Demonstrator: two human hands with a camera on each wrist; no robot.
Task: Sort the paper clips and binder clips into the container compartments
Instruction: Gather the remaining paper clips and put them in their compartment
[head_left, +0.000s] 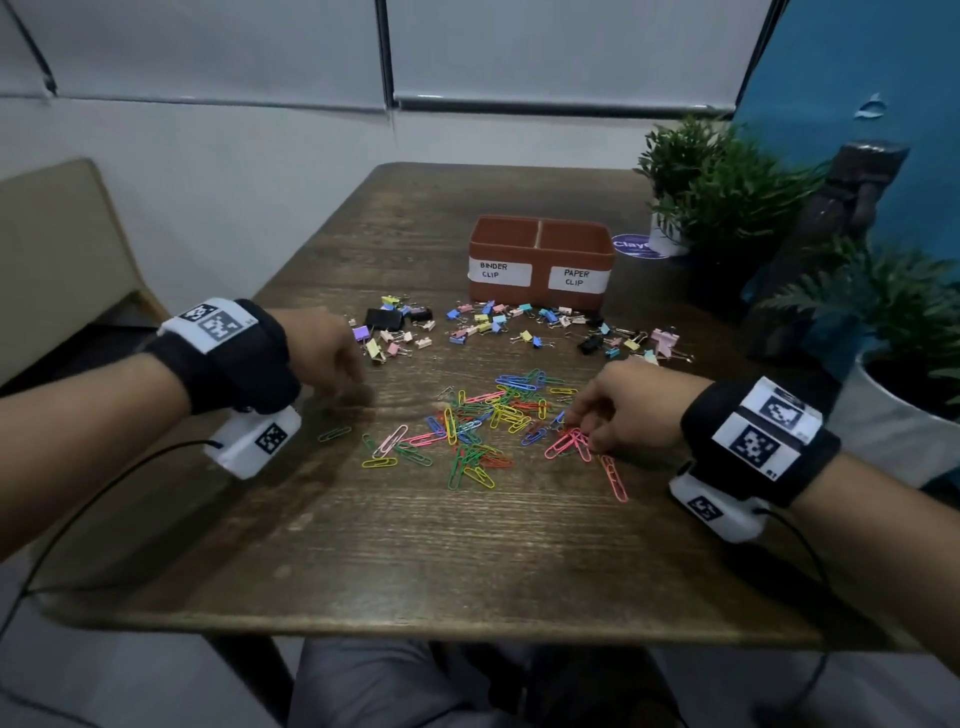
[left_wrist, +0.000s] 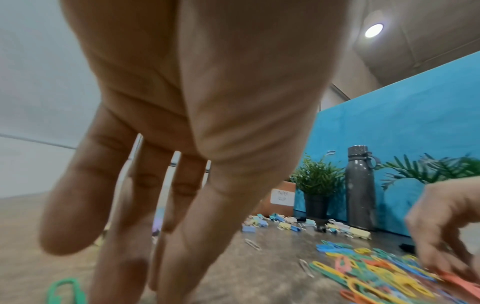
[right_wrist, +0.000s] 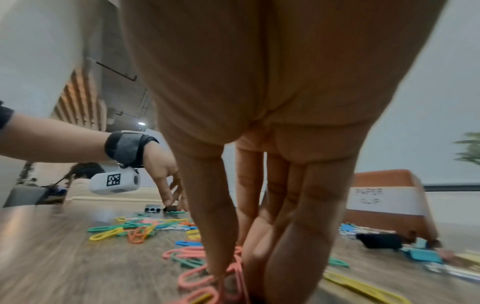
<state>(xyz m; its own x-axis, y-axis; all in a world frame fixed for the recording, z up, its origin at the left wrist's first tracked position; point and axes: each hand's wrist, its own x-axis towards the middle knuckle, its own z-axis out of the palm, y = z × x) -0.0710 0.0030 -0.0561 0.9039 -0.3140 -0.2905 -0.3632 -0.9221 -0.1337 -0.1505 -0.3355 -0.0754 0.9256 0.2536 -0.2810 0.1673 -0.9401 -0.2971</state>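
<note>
Your right hand (head_left: 626, 410) is down at the right edge of the paper clips (head_left: 483, 421), fingers pointing at the table (head_left: 467, 545). The right wrist view shows what the head view cannot: the fingertips (right_wrist: 221, 265) are bunched on some pink clips (right_wrist: 197, 277), apparently pinching them, though blur hides how firm the hold is. Going for a tangled bunch makes sense, since several clips can be lifted at once.

Your left hand (head_left: 327, 353) hangs between the paper clip pile and the binder clips (head_left: 514, 327), holding nothing. Its own wrist view shows the fingers (left_wrist: 85, 197) straight and spread, reaching down near a lone green clip (left_wrist: 66, 292), which only that view shows close up.

The binder clips lie in a loose band just in front of the container (head_left: 540, 260), with the paper clips nearer you. The container stands at the far middle of the table, its compartments labelled BINDER CLIP on your left and PAPER CLIP on your right. Only the head view looks down into them, and nothing shows inside yet, so I judge the sorting has barely begun.
</note>
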